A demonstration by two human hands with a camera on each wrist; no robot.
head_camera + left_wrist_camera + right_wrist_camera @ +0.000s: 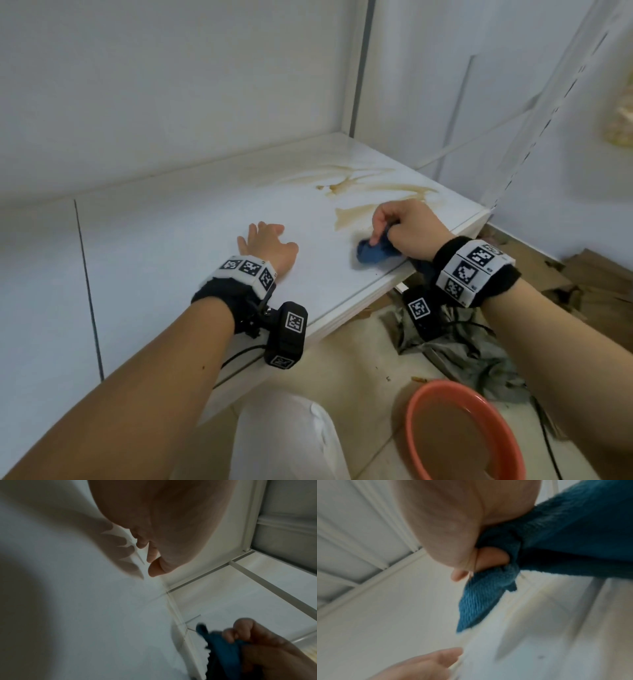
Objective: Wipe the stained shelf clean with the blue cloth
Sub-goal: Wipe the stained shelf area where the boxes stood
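A white shelf (191,240) carries brown smeared stains (363,192) over its far right part. My right hand (404,226) grips a bunched blue cloth (375,251) near the shelf's front right edge, just short of the closest stain streak. The cloth (488,597) trails down from my curled fingers (493,558) in the right wrist view, and the same cloth (221,649) shows low right in the left wrist view. My left hand (267,245) lies flat on the shelf, fingers spread, to the left of the cloth. Its fingers (152,555) touch the white surface.
White panels (171,85) close the shelf at the back and an upright post (359,68) stands at its far corner. On the floor below sit an orange basin (466,431) of murky water, a grey rag (472,353) and cardboard (582,274).
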